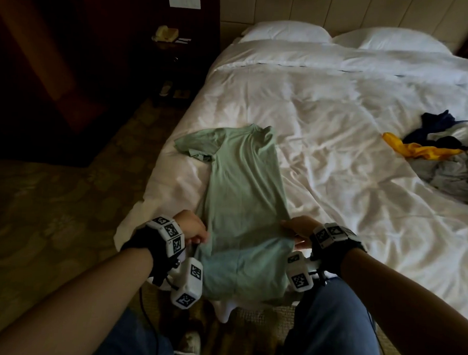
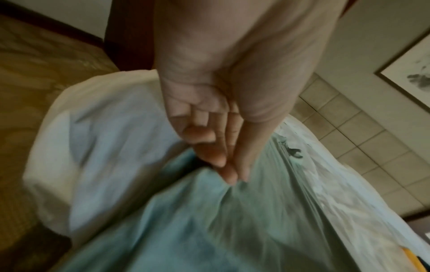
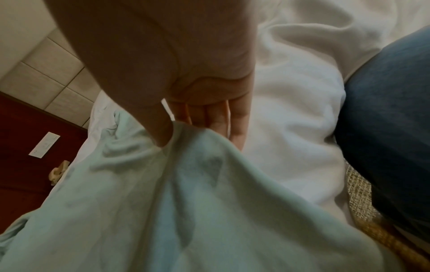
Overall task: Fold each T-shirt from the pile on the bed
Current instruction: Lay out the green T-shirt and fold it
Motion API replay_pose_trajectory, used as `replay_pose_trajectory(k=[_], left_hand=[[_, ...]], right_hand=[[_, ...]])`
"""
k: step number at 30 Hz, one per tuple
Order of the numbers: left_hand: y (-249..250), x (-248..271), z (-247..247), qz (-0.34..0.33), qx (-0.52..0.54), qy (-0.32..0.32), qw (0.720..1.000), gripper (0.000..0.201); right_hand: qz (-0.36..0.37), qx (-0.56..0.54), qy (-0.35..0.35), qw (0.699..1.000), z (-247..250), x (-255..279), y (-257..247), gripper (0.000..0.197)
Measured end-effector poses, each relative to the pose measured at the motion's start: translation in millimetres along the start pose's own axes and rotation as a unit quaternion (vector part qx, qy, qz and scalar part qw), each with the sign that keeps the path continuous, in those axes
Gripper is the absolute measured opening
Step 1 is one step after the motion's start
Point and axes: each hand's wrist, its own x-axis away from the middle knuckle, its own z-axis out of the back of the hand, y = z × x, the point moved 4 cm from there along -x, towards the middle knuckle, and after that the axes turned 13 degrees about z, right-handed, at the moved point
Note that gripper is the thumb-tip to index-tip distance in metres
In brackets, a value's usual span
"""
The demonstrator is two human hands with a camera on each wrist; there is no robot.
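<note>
A pale green T-shirt [image 1: 243, 183] lies lengthwise on the white bed [image 1: 337, 114], folded in half along its length, collar far from me and one sleeve sticking out to the left. Its lower part is lifted off the bed's near edge. My left hand [image 1: 195, 233] pinches the left side of that lifted part, thumb against fingertips [image 2: 229, 174] on the T-shirt [image 2: 232, 220]. My right hand [image 1: 296, 231] pinches the right side; its thumb [image 3: 160, 132] lies over the T-shirt [image 3: 186, 202] with the fingers underneath. The pile of other T-shirts [image 1: 448, 157] lies at the right.
Two white pillows [image 1: 341, 37] sit at the head of the bed. A dark nightstand with a phone [image 1: 166, 33] stands left of the bed. Patterned carpet [image 1: 52, 196] covers the floor at left. My legs in blue jeans [image 1: 333, 329] are against the bed's near edge.
</note>
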Motion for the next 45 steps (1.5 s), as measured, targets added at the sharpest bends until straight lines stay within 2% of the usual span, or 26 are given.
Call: replay_pose_trajectory(k=[4, 9, 13, 15, 18, 22, 25, 29, 31, 34, 35, 38, 40, 42, 44, 45], left_hand=[[-2.8, -1.0, 10.4, 0.007, 0.024, 0.031, 0.999, 0.017], [-5.0, -2.3, 0.1, 0.007, 0.073, -0.039, 0.997, 0.016], [0.8, -4.9, -11.2, 0.001, 0.047, -0.034, 0.998, 0.018], [1.9, -3.2, -8.2, 0.01, 0.047, -0.051, 0.998, 0.029], [-8.0, -6.4, 6.8, 0.015, 0.046, -0.03, 0.998, 0.038], [-29.6, -14.7, 14.3, 0.029, 0.006, 0.015, 0.999, 0.034], [-32.3, -12.3, 7.5, 0.03, 0.018, -0.025, 0.999, 0.035], [-23.3, -8.6, 7.5, 0.003, 0.088, -0.065, 0.994, 0.041], [-21.7, -6.3, 5.7, 0.011, 0.071, -0.091, 0.993, 0.049], [-22.3, -3.7, 1.2, 0.032, 0.036, -0.127, 0.991, 0.072], [-22.7, -2.5, 0.1, 0.034, 0.032, -0.133, 0.99, 0.073], [-23.9, -1.6, -2.9, 0.037, 0.072, -0.16, 0.984, 0.065], [-24.5, -0.5, -5.5, 0.04, 0.092, -0.169, 0.981, 0.059], [-23.1, 1.6, -11.0, 0.032, 0.069, -0.18, 0.981, 0.045], [-21.2, 6.5, -17.4, 0.018, 0.07, -0.216, 0.974, 0.038], [-20.2, 10.4, -19.5, 0.014, 0.079, -0.236, 0.968, 0.041]], right_hand=[[0.002, 0.017, 0.007, 1.0, 1.5, -3.4, 1.2, 0.033], [0.001, -0.004, 0.006, 1.0, -4.3, -1.7, 0.8, 0.031], [0.016, 0.045, 0.003, 0.999, -2.8, -2.0, 0.6, 0.039], [0.02, 0.058, 0.004, 0.998, -2.0, -3.6, 1.6, 0.041], [-0.002, 0.021, -0.002, 1.0, -6.2, -8.0, 5.6, 0.041], [-0.008, -0.024, -0.007, 1.0, -12.1, -7.9, 6.3, 0.029], [0.001, -0.027, -0.011, 1.0, -12.8, -5.9, 4.4, 0.029], [-0.006, -0.031, -0.064, 0.997, -13.8, 0.9, 4.8, 0.026], [-0.016, -0.032, -0.098, 0.995, -14.5, -3.4, 14.0, 0.021], [-0.014, -0.028, -0.101, 0.994, -18.9, -10.3, 20.3, 0.013], [-0.004, -0.025, -0.087, 0.996, -19.7, -4.4, 14.5, 0.015], [0.006, -0.032, -0.038, 0.999, -13.5, -9.0, 18.9, 0.023], [-0.002, -0.035, -0.034, 0.999, -9.7, -5.2, 24.0, 0.039], [-0.016, -0.065, -0.075, 0.995, -15.0, 4.6, 24.6, 0.054], [-0.018, -0.09, -0.145, 0.985, -19.3, 17.1, 21.5, 0.044], [-0.015, -0.09, -0.19, 0.978, -20.7, 20.5, 21.4, 0.042]])
